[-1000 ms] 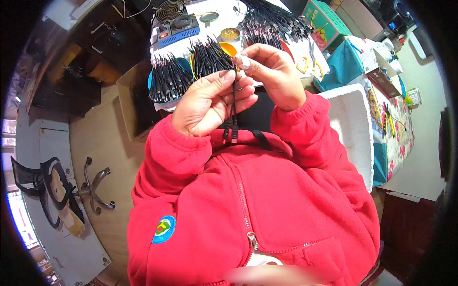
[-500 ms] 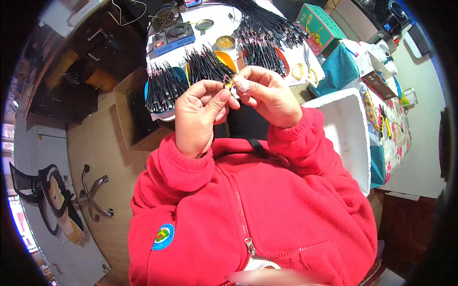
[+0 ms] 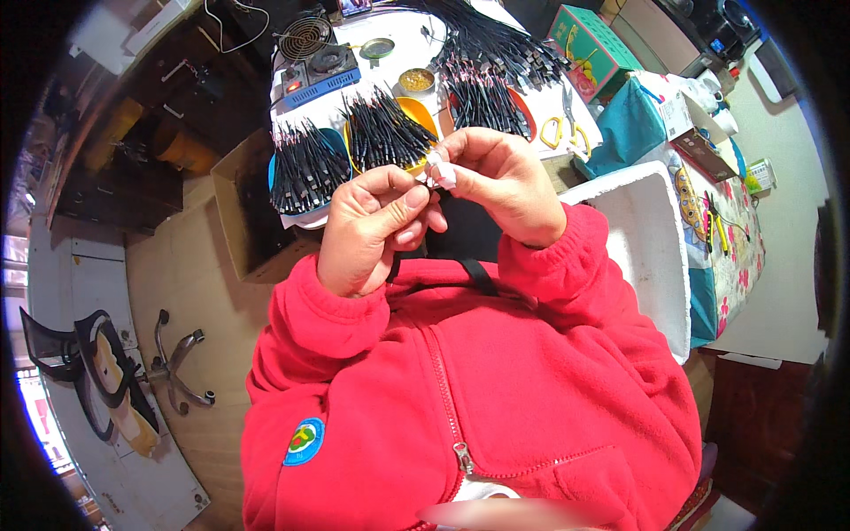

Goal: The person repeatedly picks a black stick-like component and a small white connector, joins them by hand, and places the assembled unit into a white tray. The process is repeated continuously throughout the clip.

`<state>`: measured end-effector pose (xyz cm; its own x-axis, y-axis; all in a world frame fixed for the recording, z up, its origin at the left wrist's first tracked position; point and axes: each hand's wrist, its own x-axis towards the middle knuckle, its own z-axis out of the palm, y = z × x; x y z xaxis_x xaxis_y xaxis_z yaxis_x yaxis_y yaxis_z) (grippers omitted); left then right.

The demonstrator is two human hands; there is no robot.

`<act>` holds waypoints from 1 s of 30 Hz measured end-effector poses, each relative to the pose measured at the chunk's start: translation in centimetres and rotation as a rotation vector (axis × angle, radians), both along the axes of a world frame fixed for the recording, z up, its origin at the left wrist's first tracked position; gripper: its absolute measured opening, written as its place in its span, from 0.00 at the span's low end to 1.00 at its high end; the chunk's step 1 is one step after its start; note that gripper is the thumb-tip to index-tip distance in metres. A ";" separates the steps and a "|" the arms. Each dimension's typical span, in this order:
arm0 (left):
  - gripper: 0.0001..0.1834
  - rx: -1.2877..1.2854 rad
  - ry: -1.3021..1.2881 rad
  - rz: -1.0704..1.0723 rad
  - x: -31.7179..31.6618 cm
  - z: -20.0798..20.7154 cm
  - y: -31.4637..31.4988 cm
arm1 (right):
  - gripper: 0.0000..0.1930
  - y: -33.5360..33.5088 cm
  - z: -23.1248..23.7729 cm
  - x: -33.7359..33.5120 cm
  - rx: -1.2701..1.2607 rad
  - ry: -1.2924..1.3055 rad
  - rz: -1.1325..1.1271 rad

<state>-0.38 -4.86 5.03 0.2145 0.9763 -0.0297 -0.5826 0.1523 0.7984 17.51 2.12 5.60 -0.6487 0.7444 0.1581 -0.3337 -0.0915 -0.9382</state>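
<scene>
My left hand [image 3: 372, 226] and my right hand [image 3: 500, 181] meet in front of my chest, just short of the table's near edge. Both are closed in a pinch, fingertips almost touching. Between the left thumb and forefinger sits a small dark wire end [image 3: 431, 184], mostly covered by the fingers. A white wrapping [image 3: 443, 173] shows at the right thumb and fingertips; what those fingers pinch is hidden. Past the hands, black cables with bared reddish ends lie in a blue tray [image 3: 310, 219], a yellow tray [image 3: 418, 110] and a red tray [image 3: 529, 115].
Farther back are a blue hot plate [image 3: 323, 86], a round tin [image 3: 416, 81], a small metal dish [image 3: 378, 47] and more black cables [image 3: 505, 44]. Yellow-handled scissors [image 3: 567, 131] lie at right. A white foam box [image 3: 651, 257] stands by my right arm, an open carton [image 3: 243, 212] at left.
My fingertips have come down slightly, and the left hand has shifted a little toward me. The coloured wire ends seen earlier between the fingers are now mostly covered.
</scene>
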 end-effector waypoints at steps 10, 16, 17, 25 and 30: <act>0.02 0.010 -0.007 -0.013 -0.1 0.1 -0.1 | 0.09 -0.1 -0.1 0.2 0.039 -0.003 0.007; 0.01 0.050 -0.012 0.032 0.2 -0.3 -0.2 | 0.08 -0.1 -0.6 -0.1 -0.092 0.086 0.057; 0.01 0.044 -0.010 0.025 0.1 -0.3 -0.2 | 0.09 -0.1 -0.6 -0.1 -0.084 0.082 0.055; 0.04 0.165 0.195 0.091 0.5 -0.5 0.0 | 0.08 0.4 -1.4 -0.3 -0.373 0.144 0.180; 0.09 0.337 0.701 0.223 0.7 -0.7 -0.3 | 0.04 1.1 -2.8 -0.4 -0.487 0.026 0.129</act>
